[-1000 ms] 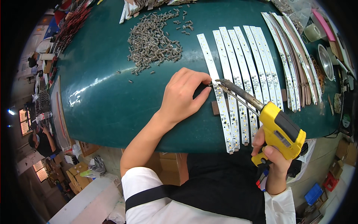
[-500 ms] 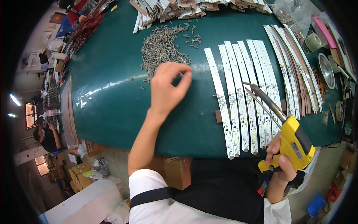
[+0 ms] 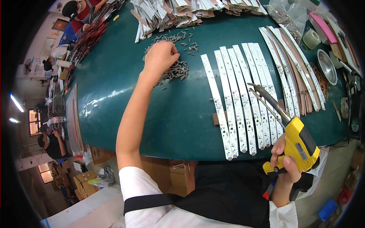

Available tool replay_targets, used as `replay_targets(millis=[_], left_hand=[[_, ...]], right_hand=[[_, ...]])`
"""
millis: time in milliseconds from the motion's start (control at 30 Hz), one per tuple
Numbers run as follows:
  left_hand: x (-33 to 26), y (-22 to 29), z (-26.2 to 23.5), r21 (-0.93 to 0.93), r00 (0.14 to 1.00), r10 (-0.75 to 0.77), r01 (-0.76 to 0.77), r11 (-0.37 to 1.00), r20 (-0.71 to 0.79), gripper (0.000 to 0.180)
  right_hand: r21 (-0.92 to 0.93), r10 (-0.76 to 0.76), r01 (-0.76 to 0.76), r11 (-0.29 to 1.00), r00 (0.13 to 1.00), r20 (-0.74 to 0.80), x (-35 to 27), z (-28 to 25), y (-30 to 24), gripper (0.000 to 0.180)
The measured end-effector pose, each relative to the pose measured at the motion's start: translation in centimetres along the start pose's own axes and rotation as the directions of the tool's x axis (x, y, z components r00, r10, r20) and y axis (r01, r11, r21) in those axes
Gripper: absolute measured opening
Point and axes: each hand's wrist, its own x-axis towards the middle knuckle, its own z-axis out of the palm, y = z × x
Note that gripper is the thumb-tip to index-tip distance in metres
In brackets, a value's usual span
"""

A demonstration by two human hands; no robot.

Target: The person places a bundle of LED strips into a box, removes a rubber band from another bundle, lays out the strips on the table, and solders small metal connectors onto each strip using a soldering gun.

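Observation:
My left hand (image 3: 160, 59) is over a heap of small grey metal parts (image 3: 177, 71) on the green table. Its fingers are curled down into the heap, thumb and forefinger close together; whatever lies between the fingertips is hidden. My right hand (image 3: 286, 161) grips a yellow soldering gun (image 3: 302, 141) by its handle, a finger at the trigger. The gun's tip, with a thin metal tube beside it, points up and left above a row of white LED strip boards (image 3: 223, 114). Several of these narrow boards lie side by side, slightly fanned.
Stacked strips with brown backing (image 3: 300, 79) lie to the right, near a metal bowl (image 3: 327, 67) and a tape roll (image 3: 311, 38). A large pile of white boards (image 3: 167, 17) sits at the far edge. Another person (image 3: 81, 13) works at the far left beside red wires (image 3: 89, 41).
My left hand has moved up and left into the metal parts, its fingers curling down. The view has shifted slightly; my right hand still holds the soldering gun in much the same place.

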Motion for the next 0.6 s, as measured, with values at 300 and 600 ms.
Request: replay_targets(millis=[300,600], left_hand=[[-7.0,10.2,-0.3,-0.770,0.997,0.073,-0.044,0.636,0.003,0.014],[-9.1,11.6,1.5,-0.632,0.985,0.129,-0.171,0.756,-0.112,0.013]], right_hand=[[0.018,0.048,-0.048,0.999,0.999,-0.013,0.0,-0.1,0.3,0.052],[-0.020,0.132,-0.134,0.991,0.988,-0.077,-0.4,0.7,0.1,0.065]])
